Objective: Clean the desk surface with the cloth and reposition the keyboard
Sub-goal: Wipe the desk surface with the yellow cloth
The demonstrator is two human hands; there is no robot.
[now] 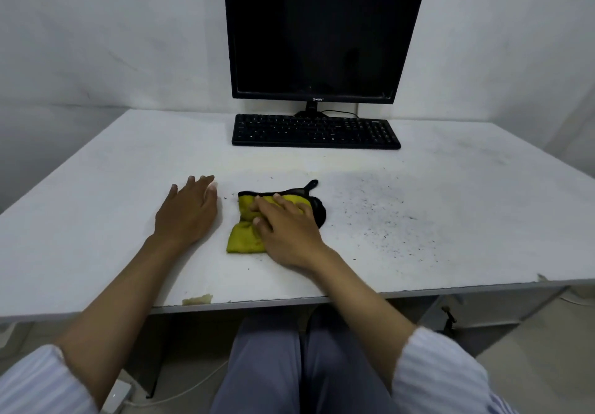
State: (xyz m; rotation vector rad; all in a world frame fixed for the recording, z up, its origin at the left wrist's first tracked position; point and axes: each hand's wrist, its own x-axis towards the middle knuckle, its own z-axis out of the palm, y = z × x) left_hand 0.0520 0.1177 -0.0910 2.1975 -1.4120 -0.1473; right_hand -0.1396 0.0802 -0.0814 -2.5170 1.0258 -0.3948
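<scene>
The left sleeve (35,378) and right sleeve (444,378), both below the near edge of the desk (96,172), end about the elbows: pale fabric with faint stripes, possibly light blue on white. Beneath the desk, plain grey-blue trousers (264,365) cover the legs.

Your right grip (289,230) covers much of the cloth (244,236), so its full outline is lost to you. The monitor (322,33) is cut at the top by the frame edge, and its stand (310,109) sits mostly behind the keyboard (315,131). The bezel logo (318,99) and key legends are too small to read. The surface (96,188) runs out of frame on both sides (L & R). The dark specks (386,214) are too fine to ID.
</scene>
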